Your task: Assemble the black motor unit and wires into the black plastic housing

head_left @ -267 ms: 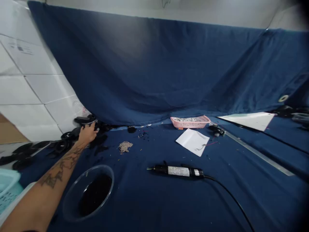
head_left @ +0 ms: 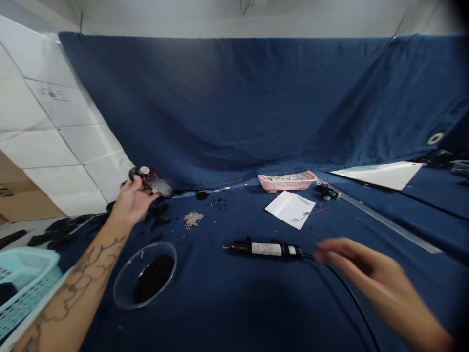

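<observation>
At the far left of the blue cloth, my left hand (head_left: 134,200) is closed on a black plastic housing part (head_left: 161,187) with a silver round piece and red wires. My right hand (head_left: 366,274) hovers over the cloth at the right, blurred, its fingers loosely curved and nothing visible in them. Its fingertips are nearest the cable end of a black electric screwdriver (head_left: 266,249), which lies with its bit pointing left. I cannot tell whether they touch the cable (head_left: 351,293).
A clear bowl (head_left: 120,293) holding small dark pieces stands near my left forearm, beside a turquoise basket (head_left: 32,259). Behind lie a pile of small screws (head_left: 193,219), white paper (head_left: 284,208), a pink basket (head_left: 287,186) and a ruler (head_left: 392,225). A blue curtain (head_left: 238,107) hangs behind.
My left hand has lifted the black housing part from the pile at the left and turned it. My right hand has come into view from the right.
</observation>
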`<move>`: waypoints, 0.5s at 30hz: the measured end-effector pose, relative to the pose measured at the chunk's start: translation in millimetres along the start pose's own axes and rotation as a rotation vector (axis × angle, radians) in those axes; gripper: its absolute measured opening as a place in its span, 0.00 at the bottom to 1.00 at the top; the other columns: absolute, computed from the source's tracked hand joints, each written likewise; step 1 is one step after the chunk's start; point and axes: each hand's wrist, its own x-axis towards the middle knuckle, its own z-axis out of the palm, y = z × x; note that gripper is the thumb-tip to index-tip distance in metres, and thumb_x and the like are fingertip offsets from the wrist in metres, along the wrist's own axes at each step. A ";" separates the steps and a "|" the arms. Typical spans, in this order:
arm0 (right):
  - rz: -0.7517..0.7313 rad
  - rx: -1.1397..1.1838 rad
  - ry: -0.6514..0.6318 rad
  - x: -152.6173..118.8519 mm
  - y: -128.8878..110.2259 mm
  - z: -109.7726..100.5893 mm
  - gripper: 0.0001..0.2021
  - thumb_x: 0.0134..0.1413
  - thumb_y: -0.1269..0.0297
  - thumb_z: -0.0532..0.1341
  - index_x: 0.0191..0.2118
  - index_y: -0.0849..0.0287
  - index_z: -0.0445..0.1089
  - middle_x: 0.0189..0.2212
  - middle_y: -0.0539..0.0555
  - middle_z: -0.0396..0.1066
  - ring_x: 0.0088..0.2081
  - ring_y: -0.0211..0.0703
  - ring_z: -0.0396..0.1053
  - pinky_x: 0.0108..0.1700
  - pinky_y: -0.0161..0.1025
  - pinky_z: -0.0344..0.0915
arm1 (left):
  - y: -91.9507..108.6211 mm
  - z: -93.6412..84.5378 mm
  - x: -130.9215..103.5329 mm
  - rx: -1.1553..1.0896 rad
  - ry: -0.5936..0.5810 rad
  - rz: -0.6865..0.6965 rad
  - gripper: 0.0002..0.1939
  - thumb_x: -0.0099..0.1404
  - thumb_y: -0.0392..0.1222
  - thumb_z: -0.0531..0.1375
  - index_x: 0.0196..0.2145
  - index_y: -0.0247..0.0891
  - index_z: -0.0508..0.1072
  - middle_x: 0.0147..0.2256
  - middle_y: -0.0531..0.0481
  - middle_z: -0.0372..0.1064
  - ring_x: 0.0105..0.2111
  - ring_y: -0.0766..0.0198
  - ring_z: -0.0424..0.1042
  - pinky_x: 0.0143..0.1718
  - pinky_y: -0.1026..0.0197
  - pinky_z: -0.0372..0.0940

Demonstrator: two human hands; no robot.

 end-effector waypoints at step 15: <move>-0.020 0.572 -0.709 36.2 9.9 140.2 0.18 0.60 0.58 0.69 0.50 0.61 0.68 0.35 0.53 0.73 0.29 0.42 0.74 0.33 0.40 0.75 | -119.7 104.0 -168.1 -0.270 -0.402 -0.420 0.15 0.65 0.39 0.70 0.49 0.39 0.78 0.46 0.45 0.80 0.45 0.59 0.79 0.51 0.58 0.73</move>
